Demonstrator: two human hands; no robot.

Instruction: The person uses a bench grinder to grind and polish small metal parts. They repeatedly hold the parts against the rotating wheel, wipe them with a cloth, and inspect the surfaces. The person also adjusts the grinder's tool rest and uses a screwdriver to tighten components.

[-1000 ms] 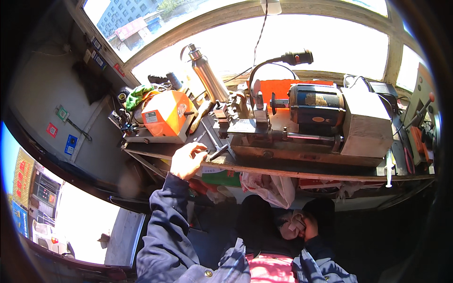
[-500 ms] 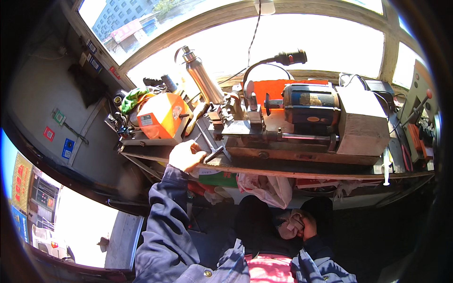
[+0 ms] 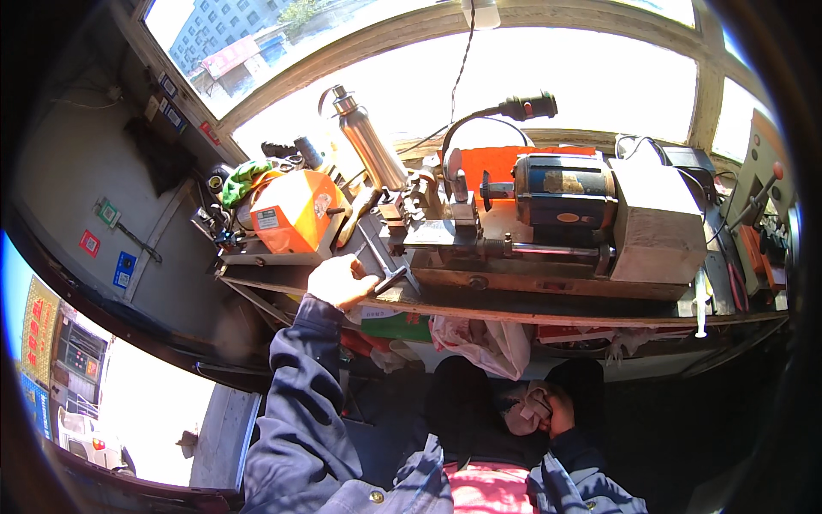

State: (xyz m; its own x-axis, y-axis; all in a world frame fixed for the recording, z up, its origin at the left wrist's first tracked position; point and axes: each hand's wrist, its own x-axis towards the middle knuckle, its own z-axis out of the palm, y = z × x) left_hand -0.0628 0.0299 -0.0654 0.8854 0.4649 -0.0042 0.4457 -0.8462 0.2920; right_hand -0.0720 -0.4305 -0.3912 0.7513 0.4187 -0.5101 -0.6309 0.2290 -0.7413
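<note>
My left hand (image 3: 341, 281) is at the bench's front edge, its fingers closed on the near end of a grey metal T-shaped handle (image 3: 391, 280). That handle lies in front of the clamps (image 3: 462, 214) of a key-cutting machine with a dark blue motor (image 3: 565, 188). In my lap, my right hand (image 3: 561, 411) is curled around a crumpled greyish-pink cloth (image 3: 526, 414). Some of its fingers are hidden.
Left of the clamps stands a smaller orange machine (image 3: 295, 214), with a steel bottle (image 3: 370, 141) behind it. A black gooseneck lamp (image 3: 528, 105) arches over the motor. Plastic bags (image 3: 484, 340) hang under the bench edge. A white-handled tool (image 3: 701, 304) juts out at right.
My left hand has shifted slightly to the right and turned a little at the handle's end. My right hand and the cloth have stayed in place.
</note>
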